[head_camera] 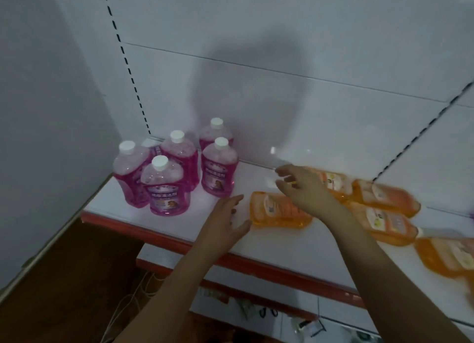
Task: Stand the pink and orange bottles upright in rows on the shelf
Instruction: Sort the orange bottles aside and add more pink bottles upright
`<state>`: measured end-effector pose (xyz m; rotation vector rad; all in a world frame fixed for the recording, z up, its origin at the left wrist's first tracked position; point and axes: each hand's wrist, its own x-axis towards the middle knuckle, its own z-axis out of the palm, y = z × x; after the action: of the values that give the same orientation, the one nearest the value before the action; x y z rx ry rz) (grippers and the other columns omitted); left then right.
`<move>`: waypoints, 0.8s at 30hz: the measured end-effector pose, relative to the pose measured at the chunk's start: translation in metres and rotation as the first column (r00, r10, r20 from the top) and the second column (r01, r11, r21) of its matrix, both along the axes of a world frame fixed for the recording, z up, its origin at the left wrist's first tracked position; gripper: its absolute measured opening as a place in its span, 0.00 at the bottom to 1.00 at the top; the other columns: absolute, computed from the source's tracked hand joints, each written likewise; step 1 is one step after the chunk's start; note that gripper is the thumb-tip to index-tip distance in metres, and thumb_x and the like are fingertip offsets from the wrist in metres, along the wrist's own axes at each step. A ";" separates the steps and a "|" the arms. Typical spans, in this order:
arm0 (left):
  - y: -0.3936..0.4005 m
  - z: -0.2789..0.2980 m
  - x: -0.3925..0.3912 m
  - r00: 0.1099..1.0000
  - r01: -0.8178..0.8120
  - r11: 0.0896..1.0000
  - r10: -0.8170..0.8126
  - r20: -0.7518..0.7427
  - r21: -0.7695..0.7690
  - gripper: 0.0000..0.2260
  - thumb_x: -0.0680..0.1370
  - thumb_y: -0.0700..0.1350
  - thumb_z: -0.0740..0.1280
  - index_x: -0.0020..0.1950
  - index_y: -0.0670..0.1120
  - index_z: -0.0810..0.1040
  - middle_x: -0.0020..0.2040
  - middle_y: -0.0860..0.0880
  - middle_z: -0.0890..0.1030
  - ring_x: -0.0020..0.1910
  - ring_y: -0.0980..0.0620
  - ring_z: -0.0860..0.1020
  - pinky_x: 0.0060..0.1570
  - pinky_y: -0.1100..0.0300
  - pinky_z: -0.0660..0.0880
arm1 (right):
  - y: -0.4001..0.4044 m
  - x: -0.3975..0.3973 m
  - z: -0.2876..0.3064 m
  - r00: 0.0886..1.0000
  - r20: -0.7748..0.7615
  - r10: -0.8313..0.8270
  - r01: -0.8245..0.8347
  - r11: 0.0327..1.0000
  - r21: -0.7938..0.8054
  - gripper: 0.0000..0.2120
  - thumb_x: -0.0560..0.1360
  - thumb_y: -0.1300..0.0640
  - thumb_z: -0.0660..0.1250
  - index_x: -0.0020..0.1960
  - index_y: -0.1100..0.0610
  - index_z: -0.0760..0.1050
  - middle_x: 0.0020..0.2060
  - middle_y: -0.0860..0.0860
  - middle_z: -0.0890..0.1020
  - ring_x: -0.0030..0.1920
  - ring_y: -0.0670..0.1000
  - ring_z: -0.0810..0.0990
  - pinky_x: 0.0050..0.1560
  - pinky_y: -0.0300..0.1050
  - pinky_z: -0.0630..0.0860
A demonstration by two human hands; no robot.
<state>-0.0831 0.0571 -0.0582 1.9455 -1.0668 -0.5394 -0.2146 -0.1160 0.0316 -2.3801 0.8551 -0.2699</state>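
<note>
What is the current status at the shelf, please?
Left hand and right hand open, holding nothing. Pink bottles upright at left; orange bottles all lying flat. Nearest orange bottle between the hands, nothing blocking.

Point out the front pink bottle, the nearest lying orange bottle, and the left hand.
front pink bottle (168, 192): head view, on its label.
nearest lying orange bottle (278, 210): head view, mid-body.
left hand (225, 220): head view, back of hand.

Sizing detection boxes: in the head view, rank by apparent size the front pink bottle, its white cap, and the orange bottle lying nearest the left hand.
1. Orange bottle, front pink bottle: alike, unranked.
2. White cap.
</note>
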 end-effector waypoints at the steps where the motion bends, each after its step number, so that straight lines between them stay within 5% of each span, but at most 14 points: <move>1: -0.004 0.002 -0.004 1.000 0.023 1.000 -0.023 0.015 0.003 0.29 0.75 0.51 0.73 0.74 0.52 0.67 0.63 0.53 0.71 0.55 0.60 0.74 0.54 0.69 0.70 | -0.003 -0.011 -0.007 0.997 -0.070 -0.012 0.012 1.000 0.001 0.18 0.80 0.50 0.62 0.68 0.52 0.72 0.63 0.49 0.76 0.60 0.48 0.76 0.55 0.40 0.71; 6: -0.028 0.002 -0.015 0.995 0.101 0.994 -0.101 0.018 0.040 0.32 0.69 0.51 0.75 0.70 0.59 0.66 0.55 0.57 0.73 0.59 0.54 0.75 0.56 0.57 0.75 | -0.012 -0.042 -0.037 0.976 -0.185 -0.115 0.113 0.993 -0.024 0.20 0.80 0.50 0.61 0.69 0.57 0.71 0.64 0.56 0.75 0.63 0.55 0.73 0.59 0.45 0.69; 9: -0.037 0.001 -0.017 0.990 0.120 0.983 -0.129 0.060 0.141 0.46 0.68 0.52 0.76 0.80 0.51 0.53 0.64 0.49 0.72 0.64 0.49 0.73 0.62 0.50 0.74 | -0.015 -0.046 -0.049 0.960 -0.143 -0.240 0.253 0.964 0.076 0.18 0.81 0.49 0.59 0.66 0.57 0.73 0.60 0.56 0.79 0.58 0.55 0.78 0.52 0.45 0.73; 11: -0.041 -0.003 -0.012 0.986 0.120 0.983 -0.135 0.101 0.139 0.45 0.67 0.53 0.76 0.79 0.49 0.56 0.64 0.48 0.72 0.63 0.49 0.72 0.61 0.49 0.74 | -0.015 -0.044 -0.050 0.951 -0.142 -0.273 0.293 0.944 0.150 0.17 0.82 0.49 0.57 0.64 0.57 0.74 0.57 0.56 0.81 0.55 0.55 0.79 0.50 0.45 0.74; 15: -0.047 -0.012 0.001 0.992 0.121 0.990 -0.122 0.015 0.071 0.35 0.61 0.59 0.79 0.65 0.57 0.71 0.54 0.51 0.78 0.48 0.58 0.80 0.47 0.55 0.81 | -0.015 -0.046 -0.048 0.925 -0.036 -0.378 0.371 0.877 0.305 0.14 0.81 0.51 0.60 0.61 0.55 0.78 0.55 0.52 0.82 0.55 0.52 0.79 0.55 0.46 0.77; 19: -0.042 -0.008 0.000 0.984 0.147 0.989 -0.149 -0.095 -0.030 0.38 0.62 0.55 0.81 0.69 0.58 0.70 0.59 0.51 0.77 0.52 0.57 0.81 0.48 0.55 0.83 | -0.014 -0.064 -0.043 0.883 0.122 -0.453 0.348 0.806 0.479 0.06 0.79 0.52 0.65 0.50 0.47 0.82 0.48 0.47 0.85 0.52 0.49 0.82 0.58 0.53 0.79; 24: -0.064 0.017 -0.024 0.963 0.182 0.972 -0.207 -0.172 -0.147 0.37 0.66 0.44 0.81 0.71 0.55 0.69 0.62 0.50 0.75 0.47 0.53 0.83 0.40 0.62 0.81 | -0.016 -0.099 -0.014 0.787 0.267 -0.556 0.365 0.770 0.524 0.11 0.75 0.51 0.69 0.40 0.34 0.82 0.50 0.43 0.84 0.55 0.48 0.81 0.61 0.53 0.78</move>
<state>-0.1073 -0.0068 -0.0417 1.6512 -1.1500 -0.7267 -0.3139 -0.1316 0.0171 -1.5640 1.1552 -0.6716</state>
